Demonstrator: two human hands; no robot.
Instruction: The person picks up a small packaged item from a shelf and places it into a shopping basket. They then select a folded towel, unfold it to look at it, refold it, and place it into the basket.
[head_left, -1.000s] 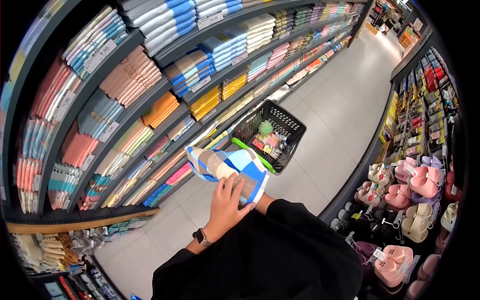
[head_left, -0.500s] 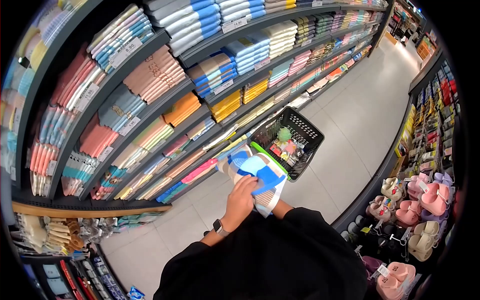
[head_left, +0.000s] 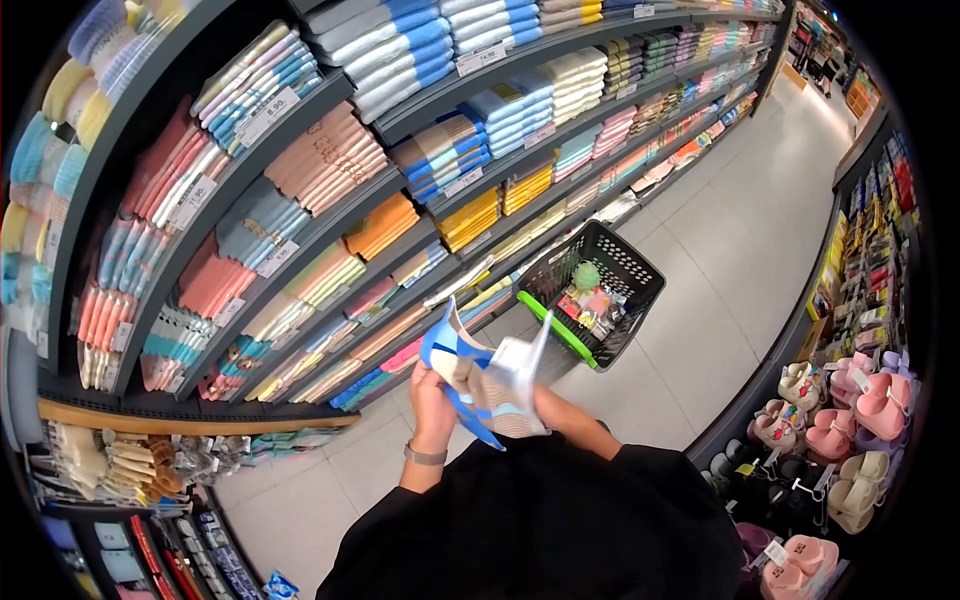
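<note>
A towel (head_left: 490, 385) patterned in blue, beige and white is held up in front of my body, partly folded, with its edges blurred by motion. My left hand (head_left: 432, 408) grips its left edge, fingers curled around the cloth. On the other side, my right hand (head_left: 548, 405) holds the towel from behind; most of its fingers are covered by the cloth. Just beyond the towel, a black shopping basket (head_left: 640, 300) with a green handle (head_left: 560, 330) stands on the floor. Inside lie a round green item (head_left: 586, 274) and several small packaged goods (head_left: 598, 308).
Curved shelves of folded towels (head_left: 325, 155) with price tags line the left side. To the right, a rack holds clogs and slippers (head_left: 830, 430), with hanging packaged goods (head_left: 870, 260) farther along. The tiled aisle floor (head_left: 720, 240) runs to the upper right.
My left hand has moved from the towel's face to its left edge. The towel has gone from spread out to lifted and partly folded. The view has shifted slightly.
</note>
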